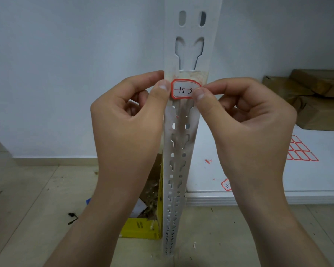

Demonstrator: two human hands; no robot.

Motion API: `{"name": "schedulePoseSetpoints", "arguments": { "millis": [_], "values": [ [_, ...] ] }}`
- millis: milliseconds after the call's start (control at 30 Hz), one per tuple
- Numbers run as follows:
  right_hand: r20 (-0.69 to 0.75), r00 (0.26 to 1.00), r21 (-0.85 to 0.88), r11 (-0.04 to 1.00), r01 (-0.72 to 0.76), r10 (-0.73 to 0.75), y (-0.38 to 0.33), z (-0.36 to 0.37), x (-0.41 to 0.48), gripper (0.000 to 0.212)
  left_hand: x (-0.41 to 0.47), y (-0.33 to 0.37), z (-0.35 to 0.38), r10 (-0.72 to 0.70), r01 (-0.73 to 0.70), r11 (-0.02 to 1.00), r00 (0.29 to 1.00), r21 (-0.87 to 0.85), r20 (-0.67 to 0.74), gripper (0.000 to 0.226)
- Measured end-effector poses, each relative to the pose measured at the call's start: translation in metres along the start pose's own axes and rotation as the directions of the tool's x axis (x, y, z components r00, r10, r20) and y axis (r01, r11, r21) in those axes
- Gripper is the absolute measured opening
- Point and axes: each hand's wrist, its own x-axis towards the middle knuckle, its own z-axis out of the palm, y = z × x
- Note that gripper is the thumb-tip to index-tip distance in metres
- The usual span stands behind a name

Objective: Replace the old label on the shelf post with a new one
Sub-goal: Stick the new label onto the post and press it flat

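A white slotted shelf post (191, 54) rises up the middle of the view. On it, over a patch of yellowish sticky residue, lies a white label (184, 89) with a red border and "15-3" handwritten on it. My left hand (127, 120) pinches the label's left edge between thumb and forefinger. At the label's right edge, my right hand (247, 122) pinches it the same way. Both thumbs cover the label's ends.
To the right, a white shelf board (258, 170) carries a sheet of red-bordered blank labels (301, 151), another written label (226, 185) and red scraps. Brown paper parcels (316, 93) sit at the far right. A yellow cardboard box (143, 226) with debris stands left of the post's foot.
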Motion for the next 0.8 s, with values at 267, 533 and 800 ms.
{"name": "schedulePoseSetpoints", "arguments": {
  "millis": [267,533,800],
  "values": [
    [-0.009,1.000,-0.010,1.000,-0.026,0.026,0.0014,-0.0005,0.0012,0.012,-0.0010,-0.0034,-0.0011,0.024,-0.024,1.000,1.000,0.013,0.006,0.016],
    [0.000,1.000,0.001,1.000,-0.028,0.028,0.0019,-0.0004,0.0022,0.011,-0.0008,-0.0045,-0.0002,0.002,-0.001,1.000,1.000,-0.011,0.018,0.011],
    [-0.008,0.999,0.001,0.999,-0.044,0.044,0.0023,-0.0002,0.0040,0.013,0.0001,-0.0036,0.0000,-0.068,0.071,0.995,0.997,-0.068,0.042,0.010]
  ]
}}
